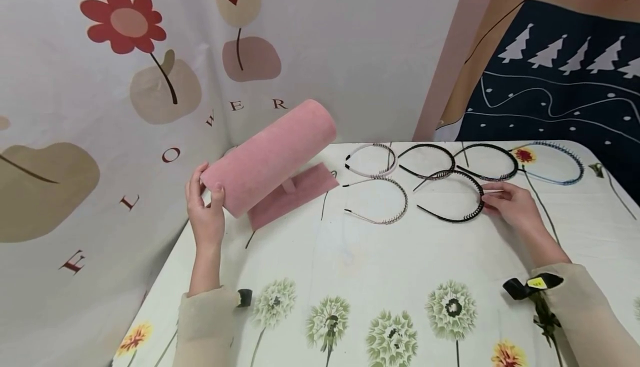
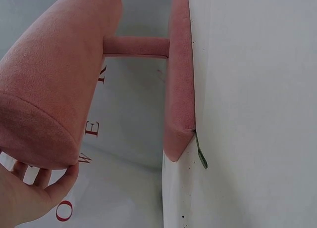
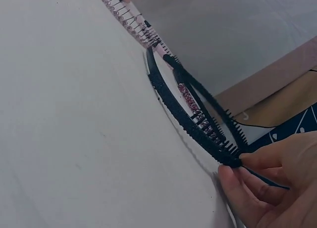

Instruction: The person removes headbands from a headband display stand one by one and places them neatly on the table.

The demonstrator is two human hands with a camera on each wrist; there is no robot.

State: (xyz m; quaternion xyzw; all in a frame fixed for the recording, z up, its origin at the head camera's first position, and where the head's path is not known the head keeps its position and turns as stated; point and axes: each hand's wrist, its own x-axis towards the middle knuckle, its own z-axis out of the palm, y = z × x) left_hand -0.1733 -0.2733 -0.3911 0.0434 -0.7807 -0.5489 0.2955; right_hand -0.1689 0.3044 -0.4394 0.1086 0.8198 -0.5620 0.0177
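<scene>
A pink velvety headband stand (image 1: pixel 272 153) has a padded roll joined by a short post to a flat base (image 1: pixel 300 197) on the table. My left hand (image 1: pixel 206 220) holds the near end of the roll, thumb on one side and fingers on the other; the left wrist view shows the roll's end (image 2: pixel 34 134) against the fingers. With thumb and fingers, my right hand (image 1: pixel 512 209) pinches the curved top of a black toothed headband (image 1: pixel 472 211). Its two ends point left, and in the right wrist view the black headband (image 3: pixel 190 126) looks slightly raised off the cloth.
Behind lie a pale pink headband (image 1: pixel 372 174), two black headbands (image 1: pixel 427 146) and a blue one (image 1: pixel 565 181). A beaded pale headband (image 1: pixel 402 206) lies left of my right hand. The table has a flowered cloth (image 1: pixel 380 256), with a printed curtain (image 1: pixel 325 34) behind it.
</scene>
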